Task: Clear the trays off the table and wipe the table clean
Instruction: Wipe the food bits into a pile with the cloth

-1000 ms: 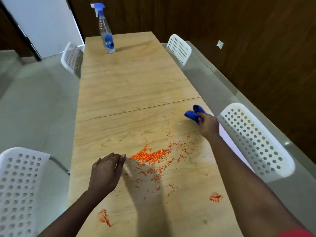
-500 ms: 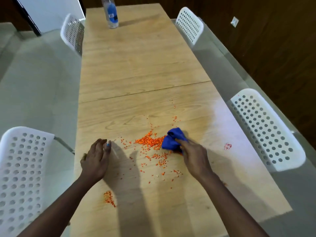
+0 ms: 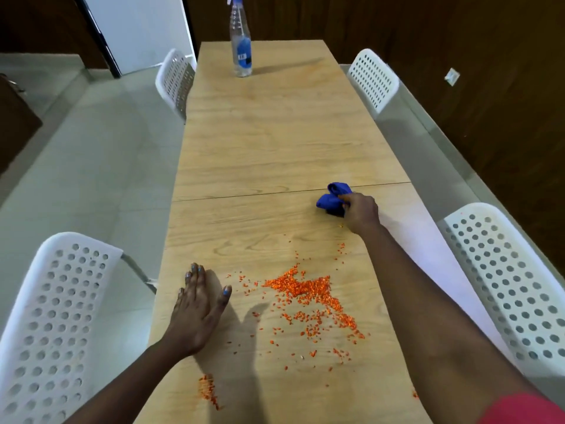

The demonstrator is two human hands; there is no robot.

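A long wooden table runs away from me. Orange crumbs lie scattered over its near half, thickest in a pile at the middle, with a small patch near the front edge. My right hand grips a bunched blue cloth on the table, just past the seam and beyond the crumbs. My left hand rests flat on the table with straight fingers, left of the pile. No trays are in view.
A clear spray bottle with a blue label stands at the table's far end. White perforated chairs stand at near left, near right, far left and far right. Dark wood wall runs along the right.
My right hand has carried the blue cloth from the crumb pile outward to the far right, just past the seam. My left hand stays flat on the table.
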